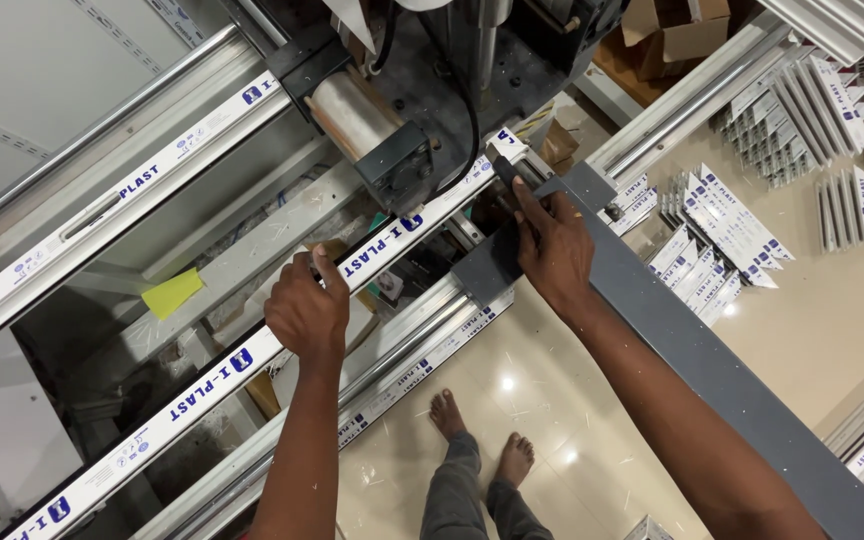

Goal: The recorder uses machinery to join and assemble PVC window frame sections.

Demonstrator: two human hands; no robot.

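Down at a cutting machine, both hands steady a long white window profile.

Seen from the head camera, the left hand [307, 312] is curled closed around the white profile strip [212, 378], which runs diagonally from lower left up toward the machine head [397, 165]. The right hand [552, 250] presses down with fingers narrow and bent on the grey metal guide [672, 330], its fingertips touching the profile's end just beside the machine head. A second white profile [102, 205] lies well apart at upper left. Short cut profile pieces [722, 235] are stacked on the tiled floor [832, 320], and the person's bare feet [482, 440] stand below.
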